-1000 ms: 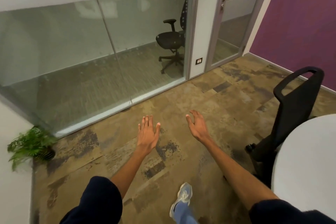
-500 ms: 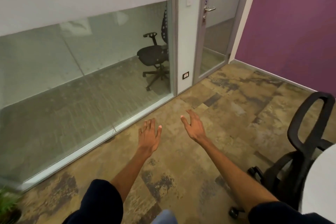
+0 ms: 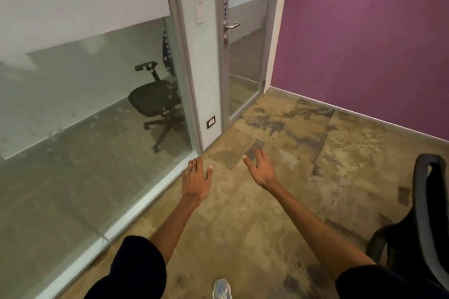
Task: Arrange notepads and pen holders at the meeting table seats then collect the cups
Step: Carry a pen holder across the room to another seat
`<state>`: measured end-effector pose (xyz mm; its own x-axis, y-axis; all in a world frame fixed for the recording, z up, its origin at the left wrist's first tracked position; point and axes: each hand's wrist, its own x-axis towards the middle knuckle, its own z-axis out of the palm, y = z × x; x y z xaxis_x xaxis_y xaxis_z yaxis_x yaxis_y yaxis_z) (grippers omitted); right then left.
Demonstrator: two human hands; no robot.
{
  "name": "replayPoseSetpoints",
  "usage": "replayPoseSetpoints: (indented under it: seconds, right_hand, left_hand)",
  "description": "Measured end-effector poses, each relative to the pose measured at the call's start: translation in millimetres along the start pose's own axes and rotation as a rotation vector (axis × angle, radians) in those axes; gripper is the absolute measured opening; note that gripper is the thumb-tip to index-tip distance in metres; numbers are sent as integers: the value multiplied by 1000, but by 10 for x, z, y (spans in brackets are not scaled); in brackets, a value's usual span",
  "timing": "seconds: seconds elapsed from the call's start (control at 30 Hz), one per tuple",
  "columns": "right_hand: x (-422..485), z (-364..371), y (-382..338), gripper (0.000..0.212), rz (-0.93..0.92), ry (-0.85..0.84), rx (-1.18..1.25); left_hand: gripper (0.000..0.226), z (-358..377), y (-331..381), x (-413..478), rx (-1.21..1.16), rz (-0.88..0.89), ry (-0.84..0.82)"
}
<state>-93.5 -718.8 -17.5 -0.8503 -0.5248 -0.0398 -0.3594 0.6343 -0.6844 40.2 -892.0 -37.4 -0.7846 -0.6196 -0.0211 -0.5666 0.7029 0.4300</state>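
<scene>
No notepad, pen holder or cup is in view, and the meeting table is out of frame. My left hand [image 3: 196, 178] is stretched out in front of me, palm down, fingers slightly apart, holding nothing. My right hand [image 3: 261, 168] is also held out, fingers spread, empty. Both hover over the brown patterned carpet [image 3: 279, 213], close to the base of the glass wall.
A glass partition [image 3: 85, 141] runs along the left, with a black office chair [image 3: 155, 102] behind it. A glass door with a metal handle [image 3: 232, 25] stands ahead. A purple wall [image 3: 364, 43] is at the right. A black chair [image 3: 422, 221] is at the right edge. My shoe [image 3: 222, 290] shows below.
The view has swung right and forward along the glass wall toward the door. The white table and the plant have left the frame. Both hands stay open and empty.
</scene>
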Motion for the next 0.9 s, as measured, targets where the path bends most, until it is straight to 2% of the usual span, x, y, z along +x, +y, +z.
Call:
replayPoseSetpoints:
  seconds: [0.33, 0.67, 0.9]
  right_hand:
    - [1282, -277, 81, 64, 84, 135, 25]
    - [2525, -759, 903, 63, 219, 199, 59]
    - [3631, -1530, 1475, 62, 215, 282, 131]
  left_hand:
    - [59, 137, 614, 1597, -21, 187, -59]
    - [58, 767, 1424, 3017, 10, 338, -125]
    - [64, 1020, 2498, 4164, 10, 434, -139]
